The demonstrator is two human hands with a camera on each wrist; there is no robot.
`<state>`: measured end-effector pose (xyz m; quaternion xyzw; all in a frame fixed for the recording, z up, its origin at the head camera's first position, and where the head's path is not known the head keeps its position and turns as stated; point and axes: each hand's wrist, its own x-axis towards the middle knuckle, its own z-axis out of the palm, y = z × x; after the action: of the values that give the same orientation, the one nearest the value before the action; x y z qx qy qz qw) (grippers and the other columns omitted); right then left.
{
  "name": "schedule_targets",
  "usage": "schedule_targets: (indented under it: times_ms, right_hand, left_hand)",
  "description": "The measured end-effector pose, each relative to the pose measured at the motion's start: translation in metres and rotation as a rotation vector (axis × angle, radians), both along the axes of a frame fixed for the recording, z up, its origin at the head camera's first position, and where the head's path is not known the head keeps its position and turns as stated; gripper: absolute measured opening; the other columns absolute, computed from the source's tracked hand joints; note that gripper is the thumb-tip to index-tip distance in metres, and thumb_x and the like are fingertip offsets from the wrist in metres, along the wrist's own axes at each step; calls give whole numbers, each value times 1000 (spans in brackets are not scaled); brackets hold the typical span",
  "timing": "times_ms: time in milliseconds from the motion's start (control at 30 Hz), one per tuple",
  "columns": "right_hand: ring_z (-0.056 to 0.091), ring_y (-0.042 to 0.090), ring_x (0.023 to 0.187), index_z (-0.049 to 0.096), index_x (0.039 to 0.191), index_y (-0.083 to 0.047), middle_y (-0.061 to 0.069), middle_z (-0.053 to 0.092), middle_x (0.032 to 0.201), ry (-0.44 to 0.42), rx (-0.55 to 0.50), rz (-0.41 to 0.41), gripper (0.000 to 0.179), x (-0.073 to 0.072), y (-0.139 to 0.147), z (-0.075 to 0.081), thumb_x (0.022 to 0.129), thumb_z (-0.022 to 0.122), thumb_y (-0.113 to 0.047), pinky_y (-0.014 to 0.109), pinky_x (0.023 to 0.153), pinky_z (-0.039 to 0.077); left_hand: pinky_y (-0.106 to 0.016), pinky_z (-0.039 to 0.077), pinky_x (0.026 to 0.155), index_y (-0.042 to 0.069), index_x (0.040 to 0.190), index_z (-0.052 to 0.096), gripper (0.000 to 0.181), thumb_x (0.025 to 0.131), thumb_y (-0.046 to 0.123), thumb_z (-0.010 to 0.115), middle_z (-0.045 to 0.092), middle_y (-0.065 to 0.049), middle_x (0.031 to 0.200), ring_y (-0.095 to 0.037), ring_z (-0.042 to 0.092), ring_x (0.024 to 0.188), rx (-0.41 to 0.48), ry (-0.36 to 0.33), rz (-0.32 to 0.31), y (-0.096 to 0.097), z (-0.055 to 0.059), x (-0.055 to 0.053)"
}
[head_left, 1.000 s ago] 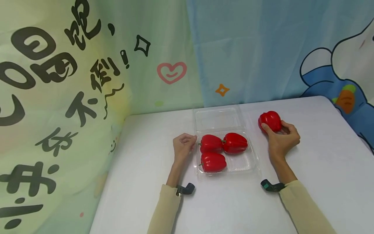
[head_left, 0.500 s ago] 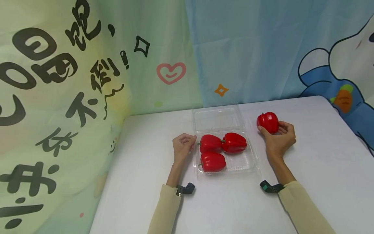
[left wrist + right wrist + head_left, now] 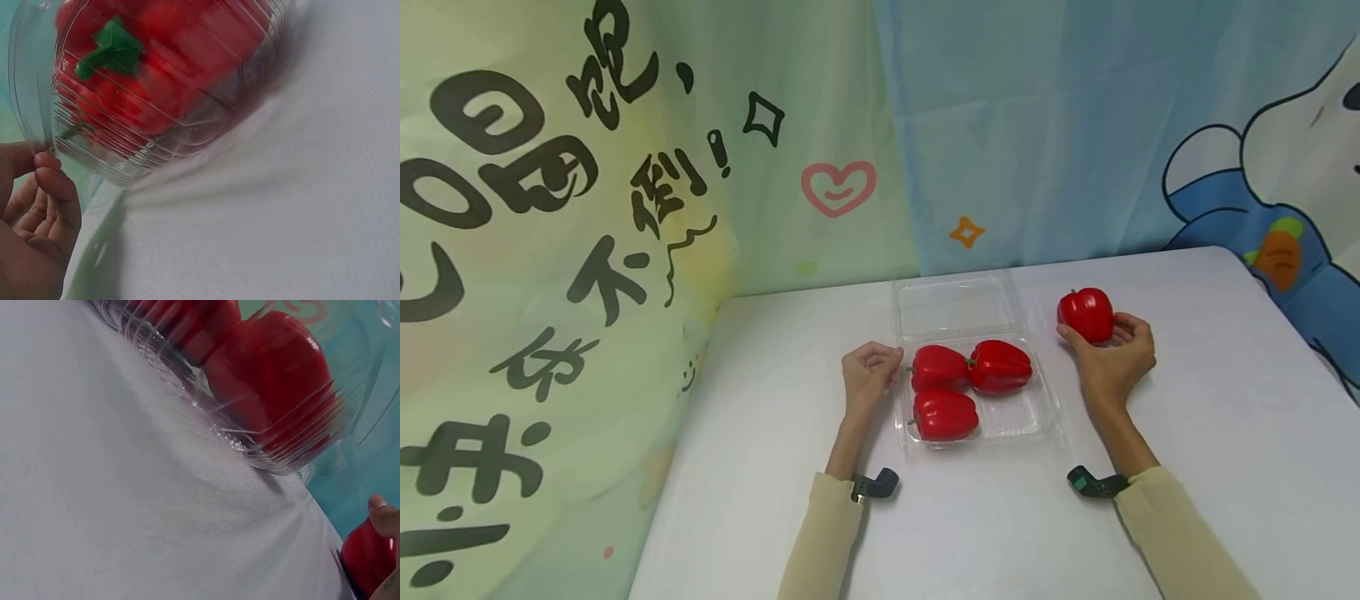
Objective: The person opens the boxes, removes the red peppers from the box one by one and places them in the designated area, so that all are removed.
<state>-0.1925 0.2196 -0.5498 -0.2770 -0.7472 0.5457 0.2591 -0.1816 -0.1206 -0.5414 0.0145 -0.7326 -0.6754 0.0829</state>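
In the head view, a clear plastic clamshell box (image 3: 1021, 419) lies on the white table with its lid (image 3: 955, 307) folded back. Three red bell peppers are inside: one at the back left (image 3: 938, 368), one at the back right (image 3: 1000, 367), one at the front left (image 3: 946, 416). My left hand (image 3: 867, 373) pinches the box's left rim (image 3: 44, 134) between thumb and forefinger. To the right of the box, my right hand (image 3: 1116, 358) grips another red bell pepper (image 3: 1086, 313), stem up. The right wrist view shows only part of that hand, its thumb on the pepper (image 3: 367, 559).
The white table (image 3: 760, 500) ends at the back against a printed curtain (image 3: 1037, 125). More printed cloth (image 3: 572, 333) hangs on the left. A dark wrist camera (image 3: 877, 483) sits on the left wrist and another camera (image 3: 1096, 482) on the right.
My right hand has shifted slightly left with its bell pepper, which has turned so the stem points up. The left hand and the box stay where they were.
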Motion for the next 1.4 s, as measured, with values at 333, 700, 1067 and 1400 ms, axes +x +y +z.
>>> schedule_targets:
  times_ms: [333, 700, 1067, 1400]
  right_hand:
    - [54, 15, 139, 59, 154, -26, -1, 60, 156, -27, 50, -7, 75, 15, 3, 8, 89, 89, -48, 36, 119, 51]
    - [61, -8, 120, 76, 135, -9, 12, 76, 138, 262, 302, 200, 45, 28, 6, 24, 94, 88, -22, 12, 111, 47]
    - [63, -5, 113, 75, 139, -15, 12, 75, 137, 217, 339, 644, 58, 33, -3, 46, 84, 94, -8, 8, 102, 50]
    - [69, 24, 110, 74, 138, -12, 11, 77, 132, 194, 442, 860, 70, 29, -11, 50, 73, 101, -9, 18, 94, 57]
  left_hand:
    - [-17, 45, 49, -8, 89, 73, 15, 97, 5, 77, 65, 7, 62, -4, 57, 50, 18, -10, 0, 0, -2, -3]
    - [-18, 46, 52, -4, 90, 75, 16, 100, 8, 76, 70, -25, 72, -6, 58, 53, -28, -6, 2, -1, -3, -5]
    - [-18, 46, 52, -4, 89, 76, 16, 100, 8, 76, 71, -30, 75, -8, 58, 54, -45, -4, -7, -1, -5, -3]
    - [-17, 46, 52, -7, 89, 74, 17, 98, 7, 78, 70, -10, 66, -5, 58, 53, -13, 0, -5, -2, -3, -3]
